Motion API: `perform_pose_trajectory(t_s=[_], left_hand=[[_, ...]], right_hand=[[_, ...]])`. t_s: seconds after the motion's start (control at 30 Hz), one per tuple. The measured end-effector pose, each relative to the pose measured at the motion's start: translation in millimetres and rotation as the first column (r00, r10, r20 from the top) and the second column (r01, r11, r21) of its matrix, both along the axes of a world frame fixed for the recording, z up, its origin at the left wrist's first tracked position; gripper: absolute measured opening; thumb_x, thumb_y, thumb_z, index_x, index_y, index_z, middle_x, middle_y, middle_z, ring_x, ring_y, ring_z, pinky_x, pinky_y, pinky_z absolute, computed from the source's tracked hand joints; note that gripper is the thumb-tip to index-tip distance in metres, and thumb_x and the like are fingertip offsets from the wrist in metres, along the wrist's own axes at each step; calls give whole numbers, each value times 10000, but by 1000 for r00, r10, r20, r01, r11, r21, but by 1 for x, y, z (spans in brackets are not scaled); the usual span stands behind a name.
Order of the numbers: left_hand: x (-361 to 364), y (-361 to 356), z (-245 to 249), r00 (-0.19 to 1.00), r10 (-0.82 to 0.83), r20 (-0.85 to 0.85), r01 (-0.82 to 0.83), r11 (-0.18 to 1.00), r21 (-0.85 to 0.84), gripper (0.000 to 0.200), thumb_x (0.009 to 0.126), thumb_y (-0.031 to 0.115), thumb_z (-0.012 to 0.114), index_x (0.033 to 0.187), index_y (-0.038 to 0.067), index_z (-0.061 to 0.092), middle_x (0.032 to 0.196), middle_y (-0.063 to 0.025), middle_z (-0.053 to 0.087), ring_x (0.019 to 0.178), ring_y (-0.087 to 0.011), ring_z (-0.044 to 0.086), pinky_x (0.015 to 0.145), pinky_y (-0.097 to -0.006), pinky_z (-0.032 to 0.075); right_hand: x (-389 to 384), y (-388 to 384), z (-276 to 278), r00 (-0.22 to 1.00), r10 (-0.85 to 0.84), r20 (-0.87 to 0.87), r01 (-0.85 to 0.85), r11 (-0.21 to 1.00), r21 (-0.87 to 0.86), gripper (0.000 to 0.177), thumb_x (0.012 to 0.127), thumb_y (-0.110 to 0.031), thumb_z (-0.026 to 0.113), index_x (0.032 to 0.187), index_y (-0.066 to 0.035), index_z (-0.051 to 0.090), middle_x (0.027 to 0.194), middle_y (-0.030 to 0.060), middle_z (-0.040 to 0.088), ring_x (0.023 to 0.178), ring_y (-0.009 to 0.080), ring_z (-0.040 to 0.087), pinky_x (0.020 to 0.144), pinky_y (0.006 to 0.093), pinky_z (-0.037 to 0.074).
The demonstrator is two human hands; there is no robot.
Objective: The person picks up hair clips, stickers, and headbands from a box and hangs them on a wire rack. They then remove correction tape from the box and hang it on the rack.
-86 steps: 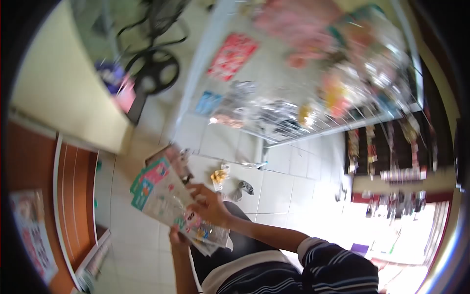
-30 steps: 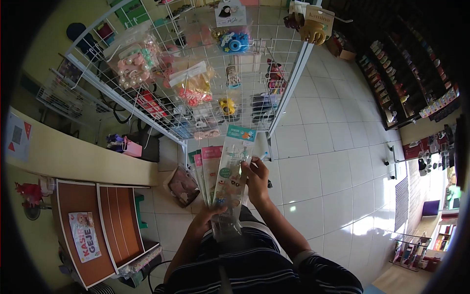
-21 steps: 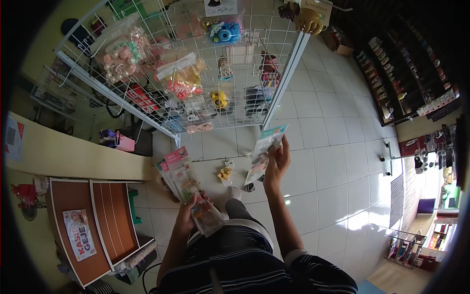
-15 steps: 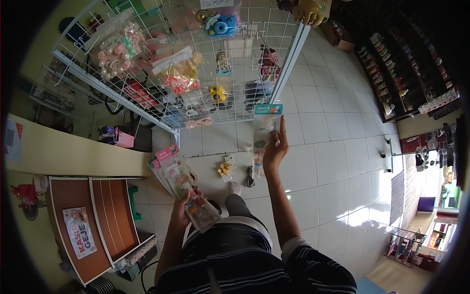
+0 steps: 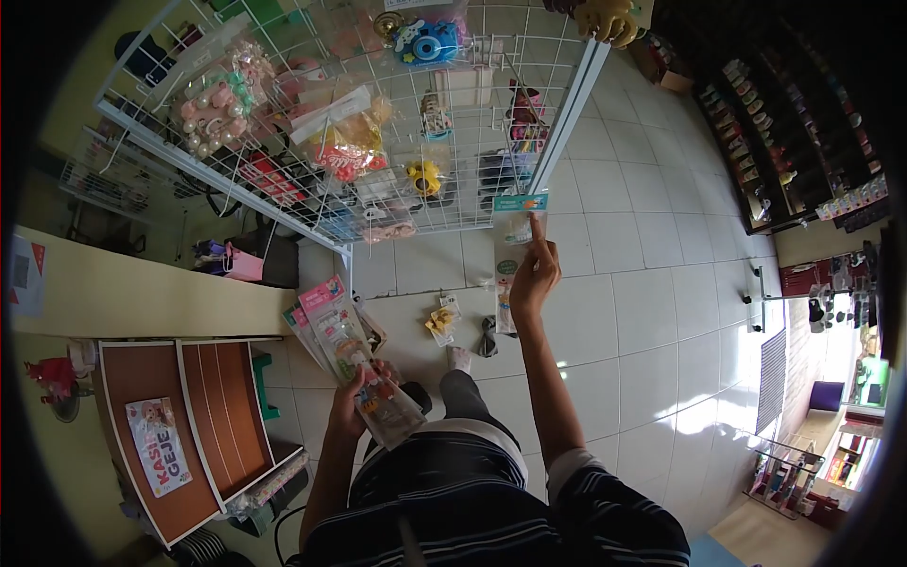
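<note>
My left hand (image 5: 351, 397) is closed around a small stack of clear plastic packets (image 5: 364, 373) with pink header cards, small colourful pieces showing inside. The stack tilts in front of my waist. My right hand (image 5: 536, 279) is raised at a long clear packet (image 5: 510, 253) with a teal header card, which hangs upright at the lower right corner of the white wire rack (image 5: 557, 113). My index finger is stretched up along the packet's front, just under the header. The other fingers are partly bent, and the hand overlaps the packet's right side.
Bagged hair accessories (image 5: 345, 142), a blue toy camera (image 5: 430, 42) and a yellow item (image 5: 424, 177) hang on the rack. A carded yellow item (image 5: 441, 321) lies on the tiled floor near my foot. A brown cabinet (image 5: 222, 411) stands at left, dark shelves (image 5: 784, 123) at right.
My right index finger has moved from beside the packet's right edge onto its front below the header. The left hand keeps its stack. The view has shifted slightly.
</note>
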State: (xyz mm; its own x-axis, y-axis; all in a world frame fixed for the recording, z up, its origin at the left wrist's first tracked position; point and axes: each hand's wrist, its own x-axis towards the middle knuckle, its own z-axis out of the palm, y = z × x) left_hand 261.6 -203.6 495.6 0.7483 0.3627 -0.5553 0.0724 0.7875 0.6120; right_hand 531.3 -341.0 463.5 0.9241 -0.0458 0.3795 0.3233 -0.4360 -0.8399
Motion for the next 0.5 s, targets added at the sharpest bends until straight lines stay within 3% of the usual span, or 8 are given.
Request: perform_pose_trajectory(t_s=[0.13,0.2,0.33,0.4,0.43,0.5], left_hand=[[-3,7,-5,999,-41,32,42,999,-20,372,862,352,518,1028,21,481,911,-84,533,881,-227,550,815,-354,443],[-8,11,-13,995,-66,80,71,995,-68,438,894,295,474,1252,84,337,1032,-75,517,945,-201,534,820,-391,459],[-7,13,-19,997,-51,57,55,996,-74,424,906,309,439,1245,71,348,1015,-86,523,948,-216,532,822,-402,456],[-2,12,-14,998,19,62,-5,975,-221,440,901,338,419,1235,56,365,998,-108,539,938,-238,539,831,-416,450],[3,10,-9,997,22,75,-5,976,-216,440,901,338,419,1235,56,365,998,-108,539,938,-238,539,831,-416,450],[14,8,3,997,24,69,-10,980,-198,424,880,347,426,1086,-20,472,927,-128,565,888,-242,565,824,-370,455]], right_hand=[[-2,-1,0,999,18,-44,-19,1000,-8,520,764,119,424,1166,-177,570,710,74,491,611,173,482,601,287,417],[0,1,-1,998,27,-62,-27,1000,9,521,763,120,420,1164,-176,572,719,75,492,613,176,482,605,288,416],[25,15,-16,1000,28,2,-28,999,26,521,762,123,415,1162,-171,574,728,75,484,617,183,479,606,290,413],[46,29,-30,998,37,47,-38,999,22,525,758,126,411,1161,-169,574,731,74,480,619,186,478,606,290,413],[60,37,-36,996,28,85,-33,998,53,557,728,147,391,1157,-156,577,728,77,475,611,186,467,596,289,407],[84,52,-46,991,15,135,-28,995,97,589,698,168,371,1152,-144,580,725,79,469,603,187,456,587,289,402]])
